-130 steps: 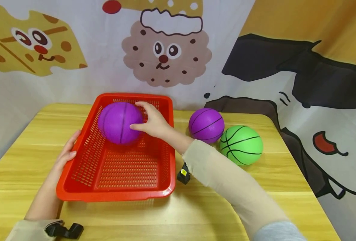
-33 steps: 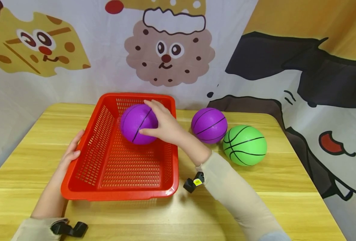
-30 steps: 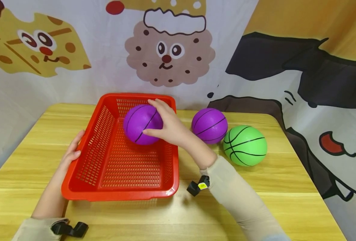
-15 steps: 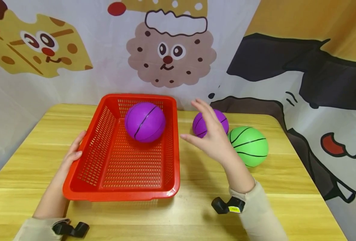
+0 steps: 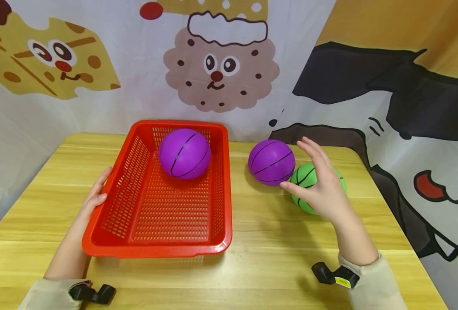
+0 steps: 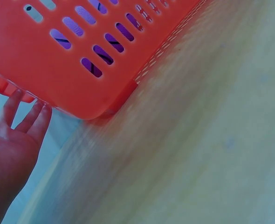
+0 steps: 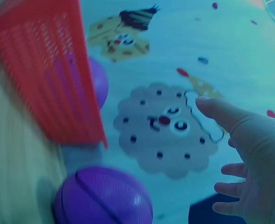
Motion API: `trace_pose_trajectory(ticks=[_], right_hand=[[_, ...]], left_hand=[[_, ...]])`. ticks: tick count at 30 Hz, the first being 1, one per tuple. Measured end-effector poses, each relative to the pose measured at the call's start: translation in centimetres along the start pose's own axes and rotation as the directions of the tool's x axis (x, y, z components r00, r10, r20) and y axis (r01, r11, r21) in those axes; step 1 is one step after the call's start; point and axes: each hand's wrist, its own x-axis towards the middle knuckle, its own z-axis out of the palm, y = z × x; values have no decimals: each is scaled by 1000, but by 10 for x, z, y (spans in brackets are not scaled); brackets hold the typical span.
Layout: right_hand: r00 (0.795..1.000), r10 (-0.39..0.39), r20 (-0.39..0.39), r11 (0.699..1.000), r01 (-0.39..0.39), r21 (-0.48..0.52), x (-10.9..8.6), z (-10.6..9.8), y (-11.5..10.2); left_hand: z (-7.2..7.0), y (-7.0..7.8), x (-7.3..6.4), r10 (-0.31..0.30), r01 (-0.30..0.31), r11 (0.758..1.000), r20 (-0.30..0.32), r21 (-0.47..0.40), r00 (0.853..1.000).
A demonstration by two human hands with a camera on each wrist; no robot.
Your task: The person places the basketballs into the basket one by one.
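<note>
My left hand (image 5: 91, 200) rests against the left side of a red plastic basket (image 5: 157, 252); in the left wrist view its nearly straight fingers touch the rim. Inside the basket, toward the back, sits a purple toy basketball (image 5: 185, 154). My right hand (image 5: 325, 189) holds nothing, thumb and fingers spread apart. It overlaps part of a green toy basketball (image 5: 306, 204) on the table. Just left of that hand lies a second purple toy basketball (image 5: 271, 162), also low in the right wrist view, below the basket.
Everything stands on a light wooden table (image 5: 248, 275). Behind it hangs a white cloth (image 5: 135, 60) printed with cartoon cheese, a cookie and a black-and-white animal. Black camera mounts (image 5: 93, 294) sit at both wrists.
The right hand has let go of the purple basketball in the basket and moved right, past the second purple ball to the green one. The left hand stays at the basket.
</note>
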Motion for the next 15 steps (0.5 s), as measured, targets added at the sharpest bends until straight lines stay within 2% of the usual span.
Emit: trace_pose_trajectory(ticks=[6, 15], right_hand=[[995, 93, 42, 994, -90, -53, -10, -16, 31], [967, 243, 79, 968, -236, -83, -27, -35, 74]], left_hand=[[3, -1, 1, -17, 17, 1000, -19, 0, 1000], [4, -1, 0, -30, 30, 1000, -40, 5, 999]])
